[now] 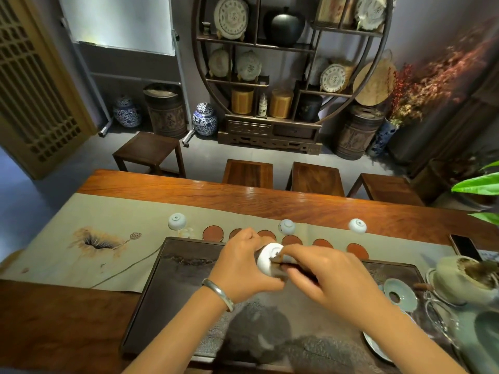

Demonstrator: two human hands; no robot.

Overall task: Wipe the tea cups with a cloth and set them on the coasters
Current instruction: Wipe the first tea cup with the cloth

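Note:
My left hand (240, 268) holds a white tea cup (267, 259) tipped on its side above the dark tea tray (167, 292). My right hand (324, 273) presses a dark cloth (280, 263) against the cup's rim. A row of round brown coasters (213, 233) lies on the beige runner (108, 238) just beyond the tray. Three more white cups rest upside down behind the coasters: one at the left (177, 221), one in the middle (286, 227), one at the right (357, 226). Part of the cloth is hidden under my fingers.
A celadon lid (399, 294), a green vessel (459, 282) and glassware (442, 322) crowd the tray's right end. A phone (465, 247) lies at the far right. Wooden stools (316, 179) stand beyond the table; a plant leaf (478, 184) overhangs the right edge.

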